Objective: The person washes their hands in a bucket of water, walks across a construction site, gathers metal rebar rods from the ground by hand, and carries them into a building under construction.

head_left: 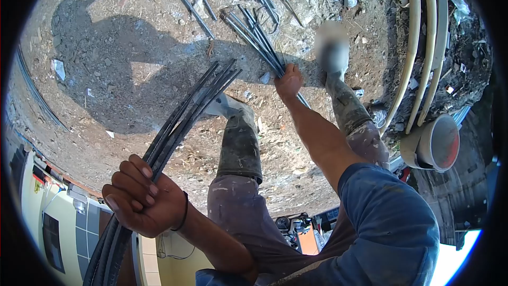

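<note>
My left hand (140, 196) is closed round a bundle of dark steel rebar rods (182, 122). The rods slant from the lower left up toward the middle, held above the ground. My right hand (289, 82) reaches down, its fingers wrapped round a second bundle of thin rebar (259, 42). That bundle's far part lies on the dirt, and a short end sticks out below the hand. A bent loop of thin metal (267, 21) lies by its far end. My palm hides part of each bundle.
More loose rods (185, 2) lie ahead on the rubble-strewn dirt (159, 95). My boots stand either side of the right hand. At the right are long pale pipes (413, 47) and a bucket (442, 143). A building wall (66, 206) shows at lower left.
</note>
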`<state>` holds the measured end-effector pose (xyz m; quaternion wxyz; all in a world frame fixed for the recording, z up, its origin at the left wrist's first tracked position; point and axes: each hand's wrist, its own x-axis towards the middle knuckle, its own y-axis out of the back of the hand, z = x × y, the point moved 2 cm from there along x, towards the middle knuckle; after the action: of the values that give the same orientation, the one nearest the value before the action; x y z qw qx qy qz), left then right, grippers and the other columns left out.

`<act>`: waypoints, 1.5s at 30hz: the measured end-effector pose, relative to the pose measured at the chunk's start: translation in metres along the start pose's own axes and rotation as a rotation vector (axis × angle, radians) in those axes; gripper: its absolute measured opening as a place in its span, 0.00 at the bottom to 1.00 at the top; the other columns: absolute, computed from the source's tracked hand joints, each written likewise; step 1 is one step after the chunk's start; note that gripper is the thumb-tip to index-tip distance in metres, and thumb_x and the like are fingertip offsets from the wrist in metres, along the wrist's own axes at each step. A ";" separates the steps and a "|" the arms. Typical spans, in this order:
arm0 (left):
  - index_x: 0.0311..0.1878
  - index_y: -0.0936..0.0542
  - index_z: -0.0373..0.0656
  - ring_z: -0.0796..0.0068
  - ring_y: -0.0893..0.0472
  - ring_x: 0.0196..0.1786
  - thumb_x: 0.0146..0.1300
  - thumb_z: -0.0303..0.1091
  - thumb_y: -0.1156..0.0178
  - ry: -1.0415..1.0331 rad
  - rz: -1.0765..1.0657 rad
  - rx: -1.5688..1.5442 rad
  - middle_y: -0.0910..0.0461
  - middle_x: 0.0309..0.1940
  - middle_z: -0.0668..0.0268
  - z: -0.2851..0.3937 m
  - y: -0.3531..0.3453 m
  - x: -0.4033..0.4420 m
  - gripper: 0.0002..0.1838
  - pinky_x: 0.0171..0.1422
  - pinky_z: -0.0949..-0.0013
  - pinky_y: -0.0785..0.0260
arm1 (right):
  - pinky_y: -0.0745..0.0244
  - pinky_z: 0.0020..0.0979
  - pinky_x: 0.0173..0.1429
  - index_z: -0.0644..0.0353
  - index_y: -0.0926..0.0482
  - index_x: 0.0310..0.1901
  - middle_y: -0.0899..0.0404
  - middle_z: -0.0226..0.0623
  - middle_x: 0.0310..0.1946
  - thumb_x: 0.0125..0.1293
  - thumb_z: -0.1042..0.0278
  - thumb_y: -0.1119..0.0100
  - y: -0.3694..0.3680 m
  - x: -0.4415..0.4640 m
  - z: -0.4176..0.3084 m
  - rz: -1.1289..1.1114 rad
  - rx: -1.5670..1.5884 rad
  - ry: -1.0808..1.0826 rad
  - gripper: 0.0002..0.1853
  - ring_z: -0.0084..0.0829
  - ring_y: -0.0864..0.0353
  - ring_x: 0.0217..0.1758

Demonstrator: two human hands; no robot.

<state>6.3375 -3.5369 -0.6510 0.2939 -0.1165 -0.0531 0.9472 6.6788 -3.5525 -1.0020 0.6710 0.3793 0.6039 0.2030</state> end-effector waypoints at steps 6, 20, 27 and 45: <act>0.21 0.43 0.54 0.82 0.47 0.23 0.75 0.37 0.54 0.022 -0.066 0.005 0.49 0.16 0.74 -0.001 -0.008 0.003 0.21 0.40 0.70 0.46 | 0.35 0.50 0.61 0.56 0.28 0.47 0.26 0.43 0.49 0.52 0.62 0.27 -0.010 0.001 -0.015 0.054 -0.060 -0.141 0.23 0.48 0.27 0.58; 0.23 0.42 0.53 0.83 0.47 0.20 0.76 0.37 0.55 -0.027 -0.026 0.015 0.48 0.13 0.73 -0.003 -0.008 0.005 0.20 0.36 0.70 0.44 | 0.26 0.49 0.52 0.59 0.19 0.41 0.19 0.48 0.37 0.53 0.71 0.40 -0.012 -0.004 -0.016 0.050 0.008 0.066 0.12 0.51 0.19 0.44; 0.22 0.43 0.53 0.82 0.47 0.21 0.75 0.37 0.54 -0.034 -0.024 0.009 0.48 0.14 0.74 -0.001 -0.006 0.005 0.21 0.37 0.70 0.45 | 0.24 0.50 0.50 0.61 0.17 0.40 0.20 0.47 0.37 0.51 0.71 0.37 -0.019 -0.013 -0.020 0.061 -0.057 0.152 0.12 0.52 0.20 0.43; 0.22 0.41 0.51 0.81 0.44 0.21 0.77 0.36 0.55 -0.069 0.040 -0.058 0.46 0.15 0.72 0.001 0.021 0.000 0.21 0.36 0.70 0.43 | 0.31 0.28 0.32 0.62 0.19 0.32 0.18 0.28 0.26 0.59 0.63 0.26 0.111 -0.059 0.001 -0.254 0.377 0.120 0.12 0.18 0.27 0.28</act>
<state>6.3256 -3.5544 -0.6534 0.2696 -0.0934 -0.0882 0.9544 6.6896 -3.5259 -0.8801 0.5714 0.4060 0.7128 0.0226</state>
